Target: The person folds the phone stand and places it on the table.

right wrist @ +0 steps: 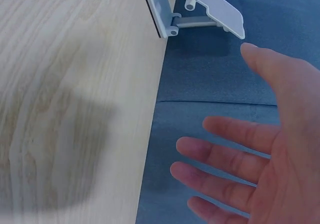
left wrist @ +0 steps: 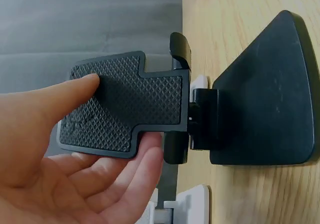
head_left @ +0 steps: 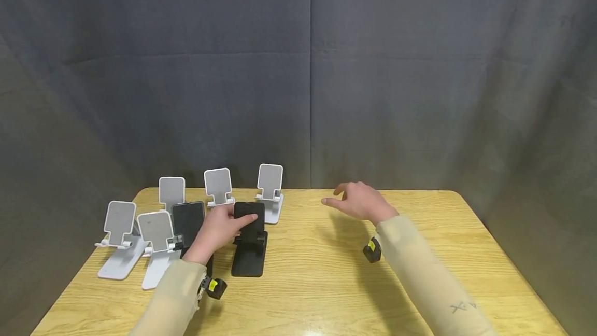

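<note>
Black phone stand: the left hand pinches its textured plate, seen only wrist-side; right hand hovers, fingers relaxed.

Soft, even overhead light; a blurred shadow lies on the table under the right hand. Head view stays sharp, dim toward the corners; the left hand blurs up close.

Both sleeved arms reach forward over the desk, the left hand with thumb and fingers pinching toward the desk's far left part, the right hand hovering palm-down near the far edge, its fingers spread and relaxed, holding nothing.
</note>
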The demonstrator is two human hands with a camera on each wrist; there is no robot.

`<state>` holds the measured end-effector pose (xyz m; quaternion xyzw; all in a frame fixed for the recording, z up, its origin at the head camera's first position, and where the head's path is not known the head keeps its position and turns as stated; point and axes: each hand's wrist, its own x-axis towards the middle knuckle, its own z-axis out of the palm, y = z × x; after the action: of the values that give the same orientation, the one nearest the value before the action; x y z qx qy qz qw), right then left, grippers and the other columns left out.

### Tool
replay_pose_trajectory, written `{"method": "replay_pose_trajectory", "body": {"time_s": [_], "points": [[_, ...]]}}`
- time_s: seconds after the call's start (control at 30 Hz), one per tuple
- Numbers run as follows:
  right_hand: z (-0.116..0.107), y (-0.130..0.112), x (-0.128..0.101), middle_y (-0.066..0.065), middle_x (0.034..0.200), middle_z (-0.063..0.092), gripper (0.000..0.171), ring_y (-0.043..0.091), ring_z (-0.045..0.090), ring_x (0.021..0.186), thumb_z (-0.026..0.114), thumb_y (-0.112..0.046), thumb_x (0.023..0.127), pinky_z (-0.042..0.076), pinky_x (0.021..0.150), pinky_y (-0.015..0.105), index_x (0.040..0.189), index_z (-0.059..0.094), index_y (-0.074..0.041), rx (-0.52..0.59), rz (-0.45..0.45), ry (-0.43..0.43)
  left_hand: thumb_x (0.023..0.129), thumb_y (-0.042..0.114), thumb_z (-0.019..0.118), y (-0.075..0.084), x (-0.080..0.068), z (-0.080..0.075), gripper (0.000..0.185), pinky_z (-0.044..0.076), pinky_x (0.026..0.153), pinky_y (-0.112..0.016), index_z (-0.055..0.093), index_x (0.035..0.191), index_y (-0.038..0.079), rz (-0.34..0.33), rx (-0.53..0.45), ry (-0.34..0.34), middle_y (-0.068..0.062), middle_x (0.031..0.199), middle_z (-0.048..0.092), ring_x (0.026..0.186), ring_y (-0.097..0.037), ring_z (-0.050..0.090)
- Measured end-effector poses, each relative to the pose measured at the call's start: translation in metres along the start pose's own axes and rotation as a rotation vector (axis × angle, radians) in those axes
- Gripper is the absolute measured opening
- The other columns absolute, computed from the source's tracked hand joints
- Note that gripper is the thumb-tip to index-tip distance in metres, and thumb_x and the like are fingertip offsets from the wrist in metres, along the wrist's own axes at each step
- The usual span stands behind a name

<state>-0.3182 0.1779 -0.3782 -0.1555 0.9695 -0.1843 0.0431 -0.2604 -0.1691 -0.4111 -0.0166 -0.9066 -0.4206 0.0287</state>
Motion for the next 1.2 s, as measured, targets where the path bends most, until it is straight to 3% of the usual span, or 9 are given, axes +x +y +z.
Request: {"method": "replay_pose_trajectory", "body": {"time_s": [0.27,0.63,0.8,0.93,1.2], "points": [[0.009,0.001,-0.001,0.006,0.110,0.070,0.071,0.023,0.067,0.099,0.057,-0.068,0.092,0.052,0.083,0.046,0.129,0.067,-0.009,0.021,-0.002,0.003,0.091,0.016,0.077,0.001,0.002,0.005,0.021,0.055,0.071,-0.034,0.072,0.093,-0.004,-0.011,-0.209,-0.063,-0.010,0.086,0.072,0.077,-0.025,0.072],[0.012,-0.002,-0.004,0.007,0.111,0.071,0.063,0.023,0.067,0.099,0.053,-0.063,0.098,0.053,0.084,0.046,0.127,0.069,-0.009,0.047,-0.013,0.021,0.094,0.019,0.074,0.025,0.005,0.003,0.021,0.051,0.072,-0.033,0.075,0.101,0.000,0.112,-0.172,-0.010,-0.005,0.085,0.072,0.076,-0.018,0.065],[0.012,-0.003,-0.002,0.009,0.116,0.070,0.060,0.025,0.067,0.105,0.051,-0.060,0.100,0.051,0.090,0.048,0.126,0.070,-0.009,0.038,-0.036,0.028,0.094,0.024,0.075,0.039,0.005,0.002,0.020,0.048,0.070,-0.033,0.075,0.096,0.004,0.162,-0.171,0.036,-0.003,0.083,0.071,0.075,-0.018,0.061],[0.012,-0.004,-0.001,0.010,0.117,0.070,0.059,0.027,0.066,0.107,0.051,-0.058,0.101,0.051,0.092,0.048,0.125,0.070,-0.009,0.041,-0.053,0.035,0.094,0.024,0.075,0.050,0.007,0.002,0.020,0.048,0.068,-0.032,0.073,0.095,0.004,0.191,-0.210,0.072,-0.003,0.082,0.071,0.074,-0.018,0.060],[0.013,-0.005,-0.001,0.009,0.125,0.068,0.058,0.031,0.063,0.115,0.048,-0.055,0.104,0.047,0.097,0.050,0.127,0.069,-0.006,0.071,-0.088,0.050,0.094,0.018,0.076,0.066,0.009,0.004,0.021,0.053,0.072,-0.031,0.074,0.106,0.001,0.216,-0.298,0.091,-0.007,0.091,0.074,0.084,-0.021,0.069]]}}
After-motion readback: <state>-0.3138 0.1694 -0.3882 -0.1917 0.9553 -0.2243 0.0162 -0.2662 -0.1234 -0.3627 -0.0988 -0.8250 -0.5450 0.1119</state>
